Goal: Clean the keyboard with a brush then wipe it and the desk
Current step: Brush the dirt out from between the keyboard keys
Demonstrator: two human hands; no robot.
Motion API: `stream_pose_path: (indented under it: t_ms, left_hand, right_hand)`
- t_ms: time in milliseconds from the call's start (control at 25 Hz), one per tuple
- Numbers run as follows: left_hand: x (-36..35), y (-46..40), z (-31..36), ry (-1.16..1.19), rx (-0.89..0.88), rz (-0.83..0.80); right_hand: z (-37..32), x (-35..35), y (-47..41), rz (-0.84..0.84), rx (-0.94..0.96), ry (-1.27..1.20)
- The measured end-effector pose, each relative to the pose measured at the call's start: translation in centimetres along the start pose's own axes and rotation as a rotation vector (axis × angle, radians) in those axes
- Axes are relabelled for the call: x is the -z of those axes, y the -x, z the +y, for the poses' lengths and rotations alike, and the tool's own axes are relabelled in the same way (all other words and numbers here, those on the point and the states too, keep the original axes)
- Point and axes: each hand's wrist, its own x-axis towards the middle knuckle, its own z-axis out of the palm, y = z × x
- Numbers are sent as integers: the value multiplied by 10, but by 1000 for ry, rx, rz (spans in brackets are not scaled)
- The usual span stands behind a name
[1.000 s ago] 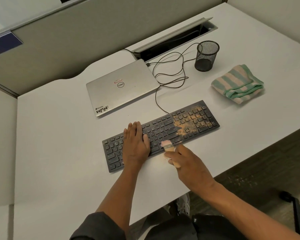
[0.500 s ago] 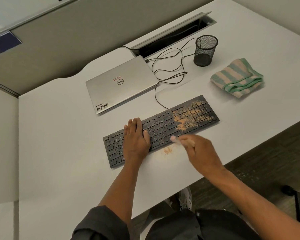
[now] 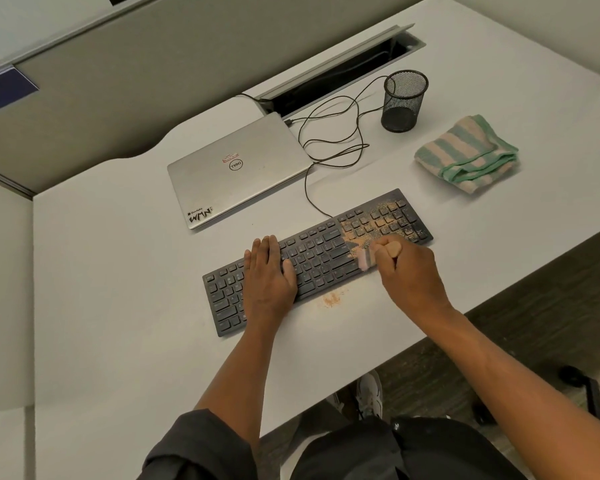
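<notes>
— Dust [image 3: 374, 225] all over the keyboard's [image 3: 321, 261] three o'clock end. See the hands?

— Left hand [image 3: 269, 275] lies flat on the keys, fingers straight. Right hand [image 3: 407, 271] is curled round the brush [image 3: 368, 258], bristles on the keys.

— And the cloth [image 3: 466, 154]?

— Folded on the desk [image 3: 118, 271], toward one o'clock of the keyboard, well apart.

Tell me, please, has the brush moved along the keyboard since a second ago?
Yes. The brush in the right hand has gone from the desk edge of the keyboard up toward its dusty right end.
</notes>
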Motion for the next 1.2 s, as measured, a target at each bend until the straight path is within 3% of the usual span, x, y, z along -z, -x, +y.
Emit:
stream_pose_path:
  t_ms: [120,360,520,680,840,1000,1200]
  left_hand:
    - [0,0,0,6,-3,4]
    - [0,0,0,6,-11,6]
    - [1,1,0,13,-8,9]
    - [2,1,2,10,-8,2]
    - [2,1,2,5,-4,-3]
    - [2,1,1,4,-8,-4]
    - [2,1,1,2,-8,-6]
  right_hand:
    - [-6,-5,-9,-69,-31,-126]
    - [-17,-1,-36,-282,-67,88]
    - [-21,1,-51,-263,-104,-140]
    - [-21,-1,-52,-436,-151,59]
    - [-36,-2,-59,-415,-97,-59]
    - [-41,-15,-60,-480,-100,65]
    - [-43,-14,-64,-513,-132,9]
